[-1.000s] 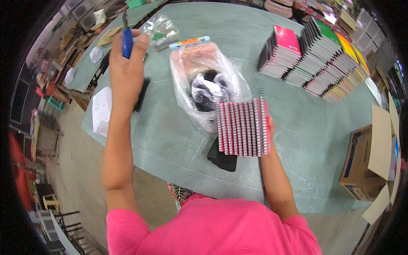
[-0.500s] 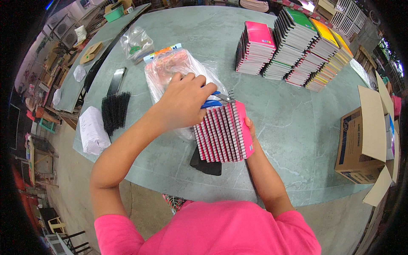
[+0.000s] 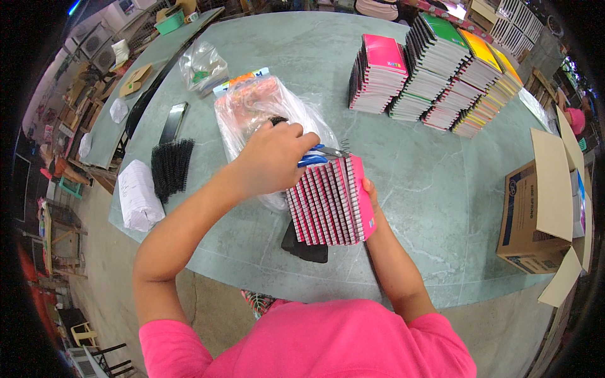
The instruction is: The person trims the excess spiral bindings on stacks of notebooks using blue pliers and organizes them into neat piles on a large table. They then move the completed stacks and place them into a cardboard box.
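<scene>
My left hand (image 3: 271, 154) is closed round blue-handled pliers (image 3: 313, 159). Their grey metal jaws meet the loose end of a black spiral coil (image 3: 345, 146), which sticks out past the top corner of a notebook. A dark bit (image 3: 277, 120) shows by my left knuckles; I cannot tell what it is. With my right hand (image 3: 370, 195) I grip a row of pink spiral notebooks (image 3: 324, 205) from the right side, the fingers partly hidden behind the pink cover. The notebooks' bound edges face up, and a black block (image 3: 305, 246) lies under their near end.
Beyond my left hand lies a clear plastic bag (image 3: 239, 116). Black coils (image 3: 171, 167), a white wrapped roll (image 3: 137, 195) and a dark flat object (image 3: 173, 121) lie left. Notebook stacks (image 3: 384, 75) stand at the back right. An open cardboard box (image 3: 532, 208) is far right.
The notebooks and my right hand have shifted slightly nearer to me. The pliers' jaws have dropped a little and look closer together at the coil end.
</scene>
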{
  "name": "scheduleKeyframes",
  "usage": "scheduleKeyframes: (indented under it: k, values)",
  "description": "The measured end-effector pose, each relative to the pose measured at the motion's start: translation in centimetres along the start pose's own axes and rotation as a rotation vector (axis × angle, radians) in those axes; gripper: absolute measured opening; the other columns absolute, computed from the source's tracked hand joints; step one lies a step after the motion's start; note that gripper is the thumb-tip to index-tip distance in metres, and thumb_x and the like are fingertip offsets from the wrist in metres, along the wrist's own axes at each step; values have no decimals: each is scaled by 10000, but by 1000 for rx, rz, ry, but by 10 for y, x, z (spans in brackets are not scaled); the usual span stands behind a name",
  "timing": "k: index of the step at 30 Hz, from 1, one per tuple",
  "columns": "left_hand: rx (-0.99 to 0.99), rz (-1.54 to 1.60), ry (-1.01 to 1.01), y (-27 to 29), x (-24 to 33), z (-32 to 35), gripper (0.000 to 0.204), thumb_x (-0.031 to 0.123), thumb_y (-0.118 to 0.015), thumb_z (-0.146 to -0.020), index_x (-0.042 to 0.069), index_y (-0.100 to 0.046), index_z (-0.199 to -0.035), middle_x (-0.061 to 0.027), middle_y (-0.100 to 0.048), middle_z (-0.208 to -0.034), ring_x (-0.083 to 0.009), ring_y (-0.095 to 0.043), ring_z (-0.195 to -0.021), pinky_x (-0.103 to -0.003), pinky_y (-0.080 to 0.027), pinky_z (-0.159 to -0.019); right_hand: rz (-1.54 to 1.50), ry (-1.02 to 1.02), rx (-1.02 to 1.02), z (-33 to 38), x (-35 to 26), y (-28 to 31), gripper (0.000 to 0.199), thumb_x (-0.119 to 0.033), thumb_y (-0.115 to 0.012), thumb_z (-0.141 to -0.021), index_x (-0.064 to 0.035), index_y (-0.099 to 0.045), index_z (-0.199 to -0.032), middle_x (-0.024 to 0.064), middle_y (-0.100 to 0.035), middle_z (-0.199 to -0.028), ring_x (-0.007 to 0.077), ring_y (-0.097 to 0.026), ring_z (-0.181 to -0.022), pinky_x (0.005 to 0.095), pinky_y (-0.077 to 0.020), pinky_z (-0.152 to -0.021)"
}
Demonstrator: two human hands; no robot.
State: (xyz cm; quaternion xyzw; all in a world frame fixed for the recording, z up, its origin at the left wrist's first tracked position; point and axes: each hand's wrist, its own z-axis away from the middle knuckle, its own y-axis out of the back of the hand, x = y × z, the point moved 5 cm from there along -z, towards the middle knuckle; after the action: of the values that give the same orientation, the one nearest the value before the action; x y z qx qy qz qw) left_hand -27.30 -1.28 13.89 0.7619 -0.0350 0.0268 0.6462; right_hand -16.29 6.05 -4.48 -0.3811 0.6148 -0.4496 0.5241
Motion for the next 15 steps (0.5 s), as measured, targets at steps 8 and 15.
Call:
scheduleKeyframes:
  k: [8,15]
  values:
    - [75,240,240,-9,-48,33,336,63,-602,-644,79,-559,-977,-121,-557,-824,-321,-551,-802,-390,-442,-689,23,62,25,3,-1,18,694,-410,-676,-669,3,-452,-1180,159,-557,-1094,292,-562,-971,432,-455,-862]
    - [55,-253,417,-5,-97,85,278,135,-595,-729,45,-570,-991,-115,-595,-784,-275,-589,-692,-311,-460,-611,-31,209,1,4,2,12,686,-410,-679,-661,-3,-475,-1173,166,-555,-1122,295,-568,-989,439,-461,-868]
